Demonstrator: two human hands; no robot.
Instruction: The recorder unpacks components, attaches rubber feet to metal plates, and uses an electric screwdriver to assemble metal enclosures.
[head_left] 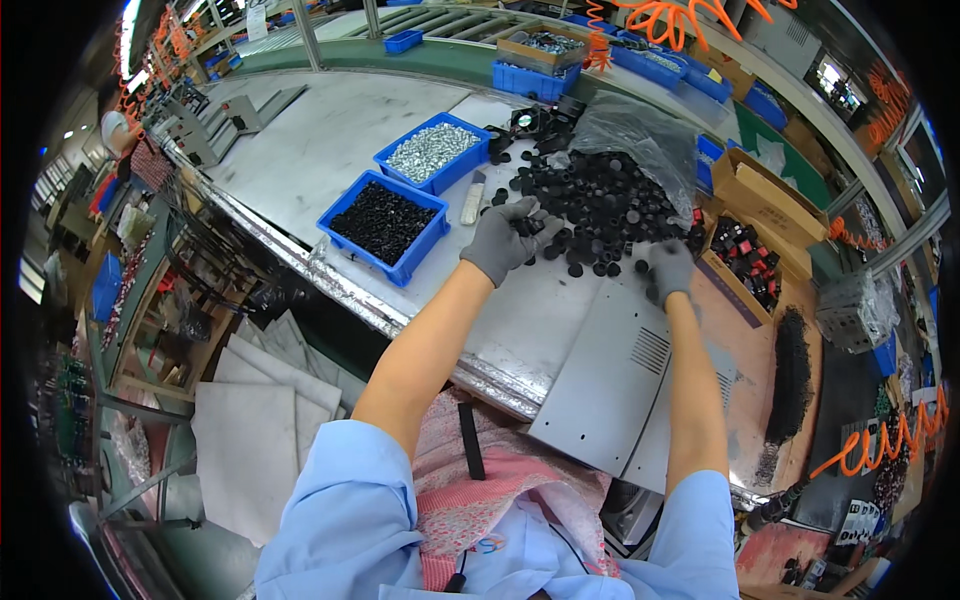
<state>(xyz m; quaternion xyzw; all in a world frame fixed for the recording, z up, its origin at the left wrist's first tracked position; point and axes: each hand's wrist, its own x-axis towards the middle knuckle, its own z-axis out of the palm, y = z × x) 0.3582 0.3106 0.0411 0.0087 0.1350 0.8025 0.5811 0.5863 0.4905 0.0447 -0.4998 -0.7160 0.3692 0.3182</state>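
Observation:
A loose pile of small round black caps [610,195] spreads over the metal table, beside and partly under a clear plastic bag [640,135]. At the pile's left edge my left hand [508,240], in a grey glove, is closed around a few black caps, some showing between thumb and fingers. Along the near right edge of the pile is my gloved right hand [670,270], its fingers curled inward. Whatever it may hold is hidden. Below that hand lies a grey sheet-metal panel [610,370] with vent slots.
Left of the pile stand a blue bin [400,265] of black screws and another blue bin [465,175] of silver fasteners. To the right, an open cardboard box [740,290] holds black and red parts. Orange coiled hoses [690,15] hang overhead.

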